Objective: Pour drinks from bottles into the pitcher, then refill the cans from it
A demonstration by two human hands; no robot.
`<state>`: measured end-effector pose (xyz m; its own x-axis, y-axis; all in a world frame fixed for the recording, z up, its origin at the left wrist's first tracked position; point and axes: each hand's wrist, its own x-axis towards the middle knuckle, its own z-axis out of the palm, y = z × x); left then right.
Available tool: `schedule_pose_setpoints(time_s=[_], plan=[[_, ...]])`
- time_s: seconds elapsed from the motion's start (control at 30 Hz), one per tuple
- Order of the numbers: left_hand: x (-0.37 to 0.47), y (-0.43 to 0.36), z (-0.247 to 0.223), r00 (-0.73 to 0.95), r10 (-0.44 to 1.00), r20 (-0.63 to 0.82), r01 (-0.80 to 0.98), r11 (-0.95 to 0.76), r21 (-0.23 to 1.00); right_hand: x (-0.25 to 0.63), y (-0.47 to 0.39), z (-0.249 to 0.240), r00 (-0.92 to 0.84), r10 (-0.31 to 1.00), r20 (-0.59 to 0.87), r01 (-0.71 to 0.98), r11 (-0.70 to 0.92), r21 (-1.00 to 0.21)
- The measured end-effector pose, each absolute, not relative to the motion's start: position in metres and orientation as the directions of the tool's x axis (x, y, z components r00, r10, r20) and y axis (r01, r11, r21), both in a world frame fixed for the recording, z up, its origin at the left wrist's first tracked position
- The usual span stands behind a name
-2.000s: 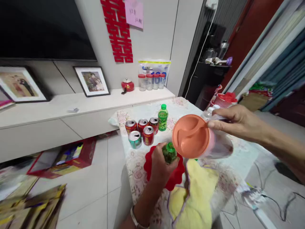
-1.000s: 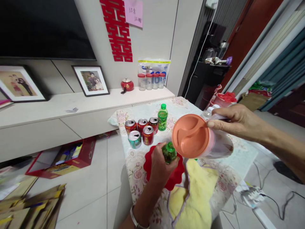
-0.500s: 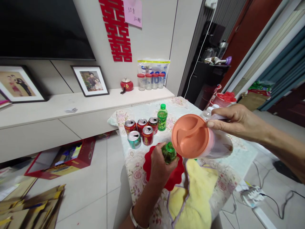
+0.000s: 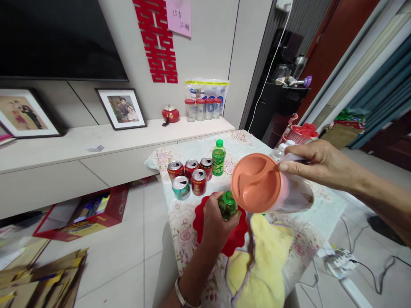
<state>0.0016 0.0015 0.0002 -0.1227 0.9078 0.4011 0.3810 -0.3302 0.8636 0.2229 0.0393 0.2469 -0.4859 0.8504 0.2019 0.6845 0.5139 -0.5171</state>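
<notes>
My left hand (image 4: 216,222) is wrapped round a green bottle (image 4: 228,206) that stands over a red scalloped mat (image 4: 199,214). By its handle, my right hand (image 4: 313,161) holds a clear pitcher (image 4: 297,196) with an orange lid (image 4: 256,183). The pitcher is tilted on its side, lid toward the bottle, the lid's edge close beside the bottle's top. Whether liquid flows between them cannot be made out. Behind my left hand are several red cans (image 4: 199,183) and a teal can (image 4: 181,188). A green bottle with a green cap (image 4: 218,158) stands upright beside them.
A yellow cloth (image 4: 268,265) lies on the flowered tablecloth (image 4: 184,233) at the near edge. Clear bottles with white caps (image 4: 280,150) are behind the pitcher. Beyond the table is a white cabinet (image 4: 144,139) with glass jars (image 4: 200,110). A power strip (image 4: 342,263) lies at the right.
</notes>
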Motion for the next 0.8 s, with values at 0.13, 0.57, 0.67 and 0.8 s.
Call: schedule_pose_setpoints(time_s=[0.13, 0.57, 0.67, 0.8], plan=[[0.0013, 0.0017, 0.0001, -0.116, 0.905, 0.41, 0.38, -0.341, 0.86, 0.2227, 0.0391, 0.2472, -0.478, 0.858, 0.187, 0.695, 0.5, -0.516], [0.0008, 0.0013, 0.0018, -0.109, 0.909, 0.402, 0.381, -0.335, 0.861, 0.2223, 0.0402, 0.2471, -0.47, 0.863, 0.185, 0.707, 0.493, -0.507], [0.0006, 0.0014, 0.0019, -0.108, 0.907, 0.407, 0.389, -0.338, 0.857, 0.2222, 0.0402, 0.247, -0.47, 0.864, 0.183, 0.706, 0.492, -0.509], [0.001, 0.0017, 0.0003, -0.113, 0.909, 0.401, 0.381, -0.333, 0.862, 0.2216, 0.0403, 0.2478, -0.474, 0.86, 0.187, 0.694, 0.496, -0.521]])
